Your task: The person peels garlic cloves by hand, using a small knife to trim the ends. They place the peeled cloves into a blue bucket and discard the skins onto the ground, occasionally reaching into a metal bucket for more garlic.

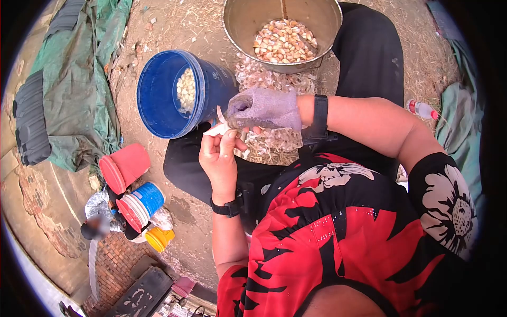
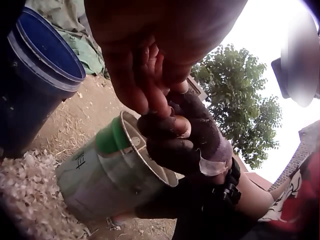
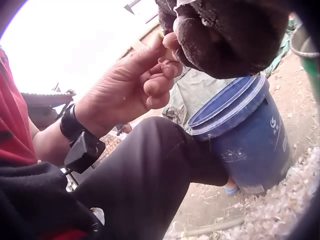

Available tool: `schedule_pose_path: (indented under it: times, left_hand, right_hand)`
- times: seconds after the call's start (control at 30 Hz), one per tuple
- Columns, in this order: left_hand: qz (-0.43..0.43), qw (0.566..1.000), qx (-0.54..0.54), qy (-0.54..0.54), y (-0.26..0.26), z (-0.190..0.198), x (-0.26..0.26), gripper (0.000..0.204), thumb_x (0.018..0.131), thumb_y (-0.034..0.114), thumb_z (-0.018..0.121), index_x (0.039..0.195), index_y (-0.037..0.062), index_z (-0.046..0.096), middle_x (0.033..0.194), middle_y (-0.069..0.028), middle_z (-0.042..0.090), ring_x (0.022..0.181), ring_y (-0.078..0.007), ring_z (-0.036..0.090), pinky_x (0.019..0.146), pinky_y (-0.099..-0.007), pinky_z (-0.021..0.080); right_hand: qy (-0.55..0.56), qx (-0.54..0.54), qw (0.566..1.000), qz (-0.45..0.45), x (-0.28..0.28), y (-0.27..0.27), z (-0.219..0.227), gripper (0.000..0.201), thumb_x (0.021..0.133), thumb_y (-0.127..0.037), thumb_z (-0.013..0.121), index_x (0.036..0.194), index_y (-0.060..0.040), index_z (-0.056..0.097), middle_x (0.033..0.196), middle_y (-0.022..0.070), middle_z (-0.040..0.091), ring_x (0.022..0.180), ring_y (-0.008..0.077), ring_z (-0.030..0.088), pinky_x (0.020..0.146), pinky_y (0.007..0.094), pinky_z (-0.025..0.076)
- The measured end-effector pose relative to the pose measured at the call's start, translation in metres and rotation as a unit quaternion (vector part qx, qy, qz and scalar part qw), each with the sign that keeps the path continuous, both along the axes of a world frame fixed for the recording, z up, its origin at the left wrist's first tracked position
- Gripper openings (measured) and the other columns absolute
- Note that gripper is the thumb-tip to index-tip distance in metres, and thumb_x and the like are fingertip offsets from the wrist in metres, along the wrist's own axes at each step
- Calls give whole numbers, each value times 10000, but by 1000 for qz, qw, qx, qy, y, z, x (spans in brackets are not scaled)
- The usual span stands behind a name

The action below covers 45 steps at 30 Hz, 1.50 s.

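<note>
My bare left hand (image 1: 221,164) pinches a garlic piece with pale skin (image 1: 215,129) between thumb and fingers. Against it, the curled fingers of my right hand (image 1: 268,108), in a stained purple glove, pinch at the same piece. In the left wrist view the gloved hand (image 2: 187,137) meets the bare fingertips, and a flake of skin (image 2: 212,167) clings near its cuff. The right wrist view has the bare left hand (image 3: 130,80) beside the dark glove (image 3: 230,37); the clove is mostly hidden there.
A blue bucket (image 1: 145,100) with peeled cloves (image 1: 186,91) stands beyond the hands at left. A metal-rimmed bucket (image 1: 232,31) holds unpeeled cloves (image 1: 285,42). Loose skins (image 1: 274,78) cover the ground between my legs. Red, white-blue and yellow buckets stand farther left, near another person.
</note>
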<state>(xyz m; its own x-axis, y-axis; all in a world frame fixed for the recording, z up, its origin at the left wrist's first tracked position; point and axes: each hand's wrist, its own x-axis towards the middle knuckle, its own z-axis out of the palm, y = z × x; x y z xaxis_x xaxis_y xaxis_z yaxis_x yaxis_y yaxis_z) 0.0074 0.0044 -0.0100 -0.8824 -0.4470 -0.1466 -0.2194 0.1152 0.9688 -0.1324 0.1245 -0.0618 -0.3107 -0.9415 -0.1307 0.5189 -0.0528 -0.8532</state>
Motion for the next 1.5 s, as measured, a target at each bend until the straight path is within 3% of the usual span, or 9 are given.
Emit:
schedule_pose_path:
  times: [0.13,0.23,0.47,0.53,0.6,0.67,0.8,1.0,1.5]
  left_hand:
    - [102,982,155,30,-23,-21,3,238,983,247,627,1029,14,604,815,-61,639,647,-117,596,589,-251,497]
    - [78,965,249,30,-34,-23,10,439,987,487,535,1044,56,592,794,-27,577,674,-155,559,567,-311,451]
    - [138,908,395,32,-9,11,-5,386,1002,456,530,1059,78,590,908,-51,583,744,-151,559,562,-282,441]
    - [64,911,407,23,-13,10,-3,368,1007,439,528,1070,81,589,955,-62,587,736,-142,552,549,-261,430]
    - [25,951,308,6,-7,13,-2,320,1000,359,576,1118,64,611,888,-34,588,683,-92,527,531,-224,400]
    - [1,993,42,-111,6,18,-8,283,980,235,632,1185,41,634,791,5,571,621,-40,483,517,-195,353]
    - [-96,925,-365,-43,10,-2,-18,273,946,135,674,1183,1,671,859,25,624,686,-13,488,607,-165,393]
    - [-44,975,-120,-181,5,5,-14,250,932,133,692,1150,12,675,827,49,613,711,-4,485,627,-161,390]
    - [63,996,-27,-53,2,-2,-2,167,951,72,636,1111,28,612,794,26,619,577,13,428,487,-155,305]
  right_hand:
    - [-178,-85,977,79,-8,14,10,276,944,-309,643,1034,-48,644,787,20,642,584,63,593,507,177,470]
    - [-223,-82,971,-5,-9,8,-6,280,989,-293,568,1074,-31,618,850,71,669,611,112,651,477,193,508]
    - [-407,-91,909,24,-10,5,-34,428,1012,-396,498,1028,10,631,886,158,679,787,216,687,552,241,547]
    - [-411,-65,909,-17,-4,2,-34,452,947,-463,605,986,-14,632,896,193,693,758,276,683,590,329,565]
    - [-433,-50,899,-42,-2,0,-35,455,946,-454,613,1007,-4,629,895,169,680,765,259,683,639,353,587]
    - [-399,-30,915,-47,0,-1,-38,448,944,-446,620,1024,-5,626,899,152,671,772,248,680,663,359,591]
    - [-340,-40,939,-33,5,-8,-50,421,940,-413,642,1062,-11,615,894,99,639,791,214,672,703,362,593]
    - [-345,-39,938,-17,6,-3,-42,364,946,-359,645,1074,-20,610,913,94,643,810,208,665,729,353,590]
    - [-319,-21,947,28,5,6,-9,329,921,-304,685,1070,-12,668,987,108,697,867,190,693,764,331,584]
